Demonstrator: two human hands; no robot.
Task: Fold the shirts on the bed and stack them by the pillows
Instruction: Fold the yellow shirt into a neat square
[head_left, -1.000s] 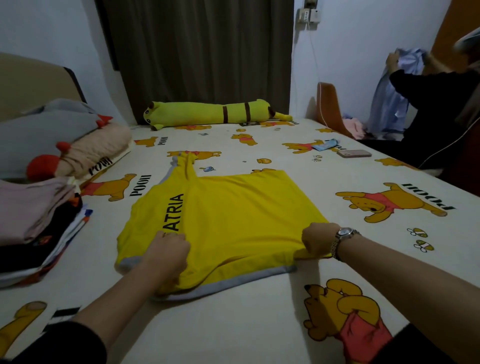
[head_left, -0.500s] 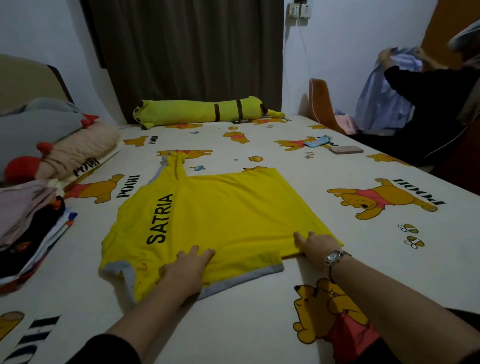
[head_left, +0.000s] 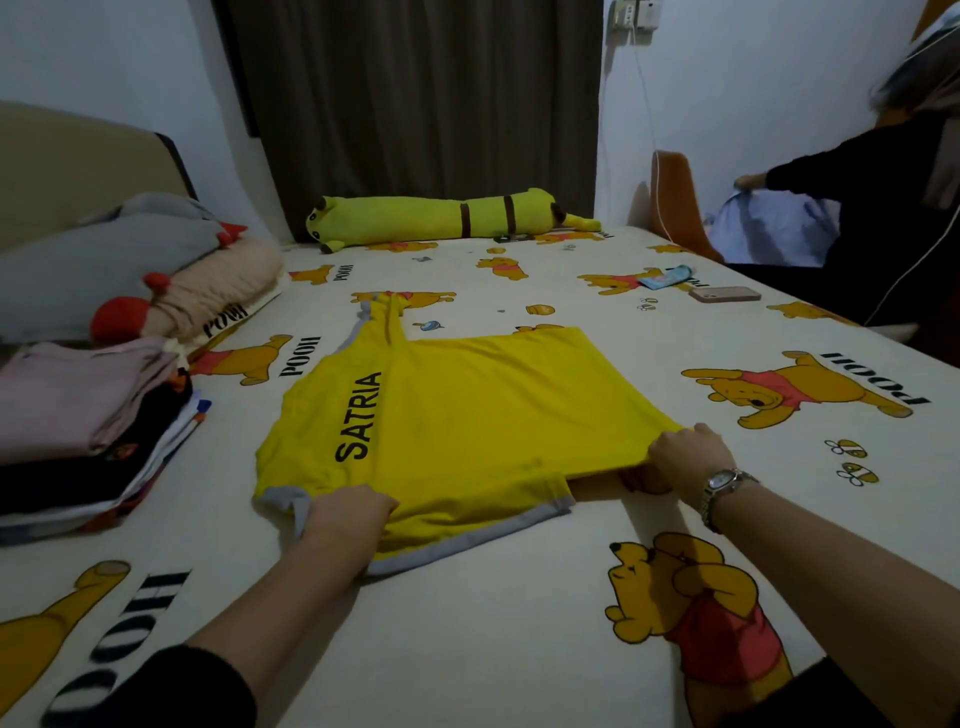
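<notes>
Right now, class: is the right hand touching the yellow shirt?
Touching. The head view shows the right hand gripping the near right edge of the yellow shirt, fabric bunched at its fingers.

A yellow shirt (head_left: 467, 415) with grey trim lies part-folded in the middle of the bed (head_left: 467, 649) — black "SATRIA" lettering faces up on its left half. A stack of folded shirts (head_left: 88, 441) sits at the bed's left edge, just beside the pillows (head_left: 104, 260).

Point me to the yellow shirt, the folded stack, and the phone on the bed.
yellow shirt (head_left: 467, 405): head view, middle of the folded top layer.
folded stack (head_left: 78, 415): head view, pink top garment, left.
phone (head_left: 724, 294): head view, centre of its back, far right of the bed.
</notes>
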